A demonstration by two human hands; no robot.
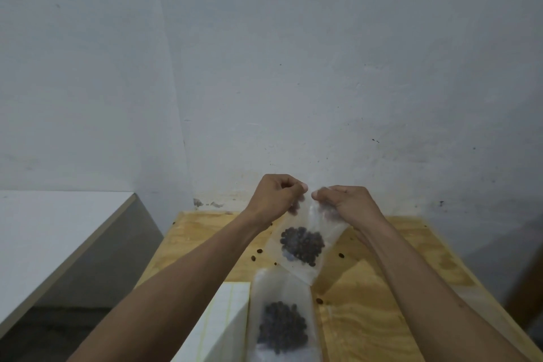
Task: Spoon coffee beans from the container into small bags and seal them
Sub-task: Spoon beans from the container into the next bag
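The left hand (276, 195) and right hand (343, 200) pinch the top edge of a small translucent plastic bag (305, 241) holding dark coffee beans, raised above the light plywood table (382, 303). A second filled translucent bag (282, 323) lies nearer, beside a white rectangular block (226, 320). Loose beans (259, 250) lie scattered on the table.
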